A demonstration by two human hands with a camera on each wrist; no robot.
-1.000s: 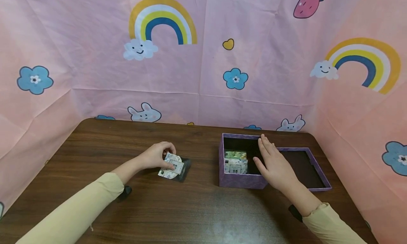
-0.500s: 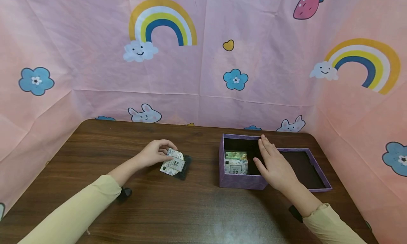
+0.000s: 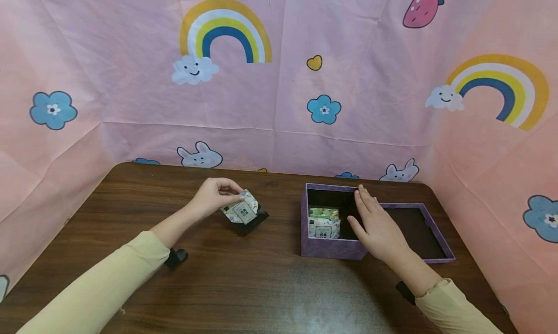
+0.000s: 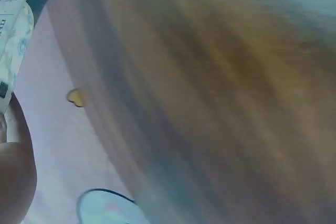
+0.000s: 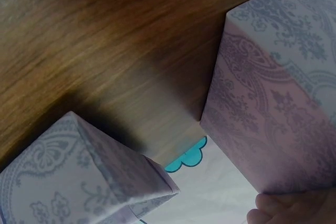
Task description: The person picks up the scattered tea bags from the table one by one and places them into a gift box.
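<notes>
My left hand pinches a flat floral sachet with a grey label and a dark section at its lower right, tilted just above the table. In the left wrist view, that sachet sits at the upper left edge, above part of the hand. My right hand rests with straight fingers against the right side of a purple patterned box. Inside it, at the left, stand a white floral sachet and a green one. Fingertips touch the box wall in the right wrist view.
To the right of the box lies its purple-rimmed lid, dark inside, partly behind the right hand. A brown wooden table carries everything. Pink printed cloth hangs behind and at both sides.
My left hand has lifted the sachet off the table and moved slightly back, tilting it so more of the dark section shows. The right hand and box have stayed put.
</notes>
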